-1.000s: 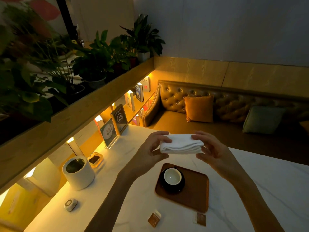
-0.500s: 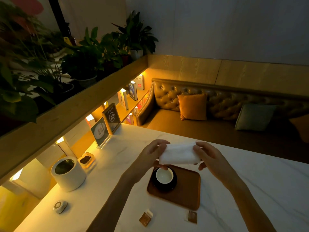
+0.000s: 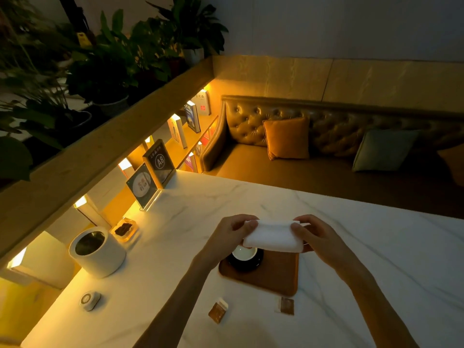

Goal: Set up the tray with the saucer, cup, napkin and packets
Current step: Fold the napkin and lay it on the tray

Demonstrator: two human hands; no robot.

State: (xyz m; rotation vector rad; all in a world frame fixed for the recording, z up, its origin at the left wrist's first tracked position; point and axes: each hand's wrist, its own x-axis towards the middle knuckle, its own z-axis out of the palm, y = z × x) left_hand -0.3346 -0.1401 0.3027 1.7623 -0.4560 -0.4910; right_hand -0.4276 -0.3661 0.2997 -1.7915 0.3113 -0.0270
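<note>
A folded white napkin (image 3: 272, 236) is held in the air over the far edge of the brown tray (image 3: 273, 277). My left hand (image 3: 227, 237) grips its left end and my right hand (image 3: 313, 234) grips its right end. On the tray's left part stands a white cup (image 3: 244, 252) on a dark saucer (image 3: 244, 262), partly hidden by the napkin. Two small brown packets lie on the table in front of the tray, one (image 3: 218, 310) to the left and one (image 3: 286, 305) to the right.
A white cylindrical container (image 3: 96, 252), a small glass dish (image 3: 124, 229), a round white button device (image 3: 89, 300) and two upright signs (image 3: 150, 177) sit along the white marble table's (image 3: 376, 259) left side. Beyond the far edge is a sofa with cushions.
Both hands have lowered the napkin closer to the tray and cup. The view has tilted down slightly.
</note>
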